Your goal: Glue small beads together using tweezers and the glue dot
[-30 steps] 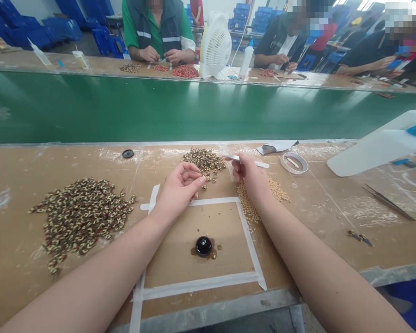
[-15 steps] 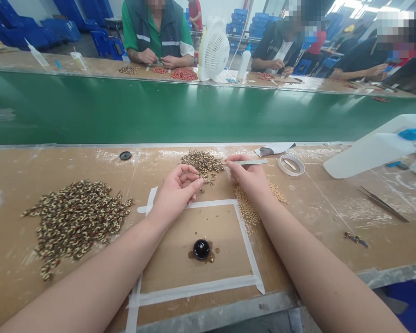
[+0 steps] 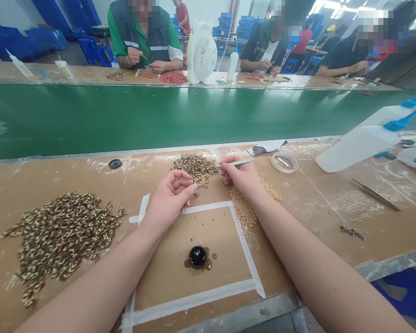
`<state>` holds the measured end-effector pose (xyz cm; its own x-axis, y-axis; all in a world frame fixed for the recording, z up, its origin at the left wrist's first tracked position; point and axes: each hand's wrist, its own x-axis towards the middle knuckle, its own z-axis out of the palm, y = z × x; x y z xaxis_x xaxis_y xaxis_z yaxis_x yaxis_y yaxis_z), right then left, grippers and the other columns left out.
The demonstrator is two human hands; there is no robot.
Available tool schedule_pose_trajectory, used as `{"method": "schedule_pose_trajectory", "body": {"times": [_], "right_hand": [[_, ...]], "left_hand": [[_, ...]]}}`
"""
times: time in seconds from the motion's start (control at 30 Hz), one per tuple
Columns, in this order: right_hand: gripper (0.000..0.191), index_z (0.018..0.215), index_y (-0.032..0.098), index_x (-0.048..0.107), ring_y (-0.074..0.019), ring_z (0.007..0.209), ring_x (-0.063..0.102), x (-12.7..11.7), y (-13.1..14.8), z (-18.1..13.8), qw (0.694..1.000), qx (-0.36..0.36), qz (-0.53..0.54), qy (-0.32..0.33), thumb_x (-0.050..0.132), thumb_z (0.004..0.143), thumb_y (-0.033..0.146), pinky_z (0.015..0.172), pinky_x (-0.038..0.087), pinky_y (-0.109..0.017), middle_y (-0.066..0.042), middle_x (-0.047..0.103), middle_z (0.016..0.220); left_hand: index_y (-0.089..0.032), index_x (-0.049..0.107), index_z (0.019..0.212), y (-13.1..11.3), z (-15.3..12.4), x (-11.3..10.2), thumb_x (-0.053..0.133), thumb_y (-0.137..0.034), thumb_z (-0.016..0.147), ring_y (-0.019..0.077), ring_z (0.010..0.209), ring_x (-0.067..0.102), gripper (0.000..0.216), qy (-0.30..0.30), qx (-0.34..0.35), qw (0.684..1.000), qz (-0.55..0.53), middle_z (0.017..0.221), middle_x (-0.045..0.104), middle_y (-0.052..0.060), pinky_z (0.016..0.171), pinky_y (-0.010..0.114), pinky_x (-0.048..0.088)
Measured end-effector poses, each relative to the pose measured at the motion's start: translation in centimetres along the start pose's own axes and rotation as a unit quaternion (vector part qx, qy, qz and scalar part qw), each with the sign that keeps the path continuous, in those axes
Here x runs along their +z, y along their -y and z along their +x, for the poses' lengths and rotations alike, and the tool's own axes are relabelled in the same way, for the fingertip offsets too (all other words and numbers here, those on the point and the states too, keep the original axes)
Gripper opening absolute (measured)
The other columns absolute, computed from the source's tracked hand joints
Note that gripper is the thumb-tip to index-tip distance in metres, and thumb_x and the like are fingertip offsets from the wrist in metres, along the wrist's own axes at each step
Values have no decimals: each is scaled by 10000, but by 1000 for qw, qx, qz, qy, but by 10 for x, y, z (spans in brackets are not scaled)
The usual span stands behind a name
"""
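Head view: the right hand (image 3: 239,175) has its grip clamped on silver tweezers (image 3: 243,161), held aslant with the narrow end toward a small pile of patterned pieces (image 3: 193,164) on the table (image 3: 308,203). The left hand (image 3: 168,196) is just beside the near side of that pile, fingers curled, thumb close to the forefinger – whether this grip is clamped on a piece cannot be told. Tan beads (image 3: 242,208) lie loose by the right wrist, partly hidden by it. A larger heap of patterned pieces (image 3: 65,236) lies to the left of the left forearm. Between the forearms, inside a rectangle of white tape (image 3: 194,301), a round black dish (image 3: 197,257) holds dark liquid, with brown spots around it. A tape roll (image 3: 283,170), dark tweezers (image 3: 376,194) and two translucent bottles (image 3: 360,148) with blue nozzles are on the right; a black lid (image 3: 115,163) lies near the far edge – beyond it runs a green surface (image 3: 159,115), with co-workers seated on its far side
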<state>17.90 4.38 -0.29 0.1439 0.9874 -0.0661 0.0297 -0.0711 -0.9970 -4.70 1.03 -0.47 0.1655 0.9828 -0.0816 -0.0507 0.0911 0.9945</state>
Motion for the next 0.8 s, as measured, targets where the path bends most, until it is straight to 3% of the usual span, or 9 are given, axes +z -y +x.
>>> {"method": "schedule_pose_trajectory", "body": {"times": [0.1, 0.37, 0.53, 0.8], "right_hand": [[126, 899, 203, 680, -130, 595, 558, -1, 1, 1, 1000, -8, 6, -4, 748, 846, 295, 589, 464, -306, -1, 642, 721], [296, 911, 192, 743, -147, 606, 476, -4, 3, -2, 998, -58, -16, 9, 726, 920, 487, 595, 374, -317, 27, 520, 625], [196, 945, 208, 714, -168, 670, 507, -5, -2, 5, 994, -77, -71, -17, 747, 894, 394, 634, 392, -326, 22, 556, 684], [271, 907, 198, 715, -175, 670, 482, -7, -3, 5, 995, -76, -64, 9, 760, 905, 465, 638, 387, -333, 17, 527, 662]], "left_hand": [[-227, 630, 1063, 0, 0, 0, 893, -402, 850, 40, 510, 535, 381, -1, -1, 1000, -1, 959, 686, -12, 445, 175, 410], [-224, 630, 1079, -2, 1, 0, 902, -427, 844, 43, 506, 533, 414, -5, 3, 1000, 7, 968, 711, 3, 435, 168, 408], [-222, 630, 1081, -2, 2, 1, 907, -428, 834, 38, 506, 525, 425, -3, 6, 1000, 7, 1000, 713, 6, 427, 164, 401], [-214, 639, 1070, -4, 2, 2, 913, -433, 824, 35, 494, 525, 428, -9, 10, 1000, 12, 978, 693, -6, 412, 163, 395]]}}
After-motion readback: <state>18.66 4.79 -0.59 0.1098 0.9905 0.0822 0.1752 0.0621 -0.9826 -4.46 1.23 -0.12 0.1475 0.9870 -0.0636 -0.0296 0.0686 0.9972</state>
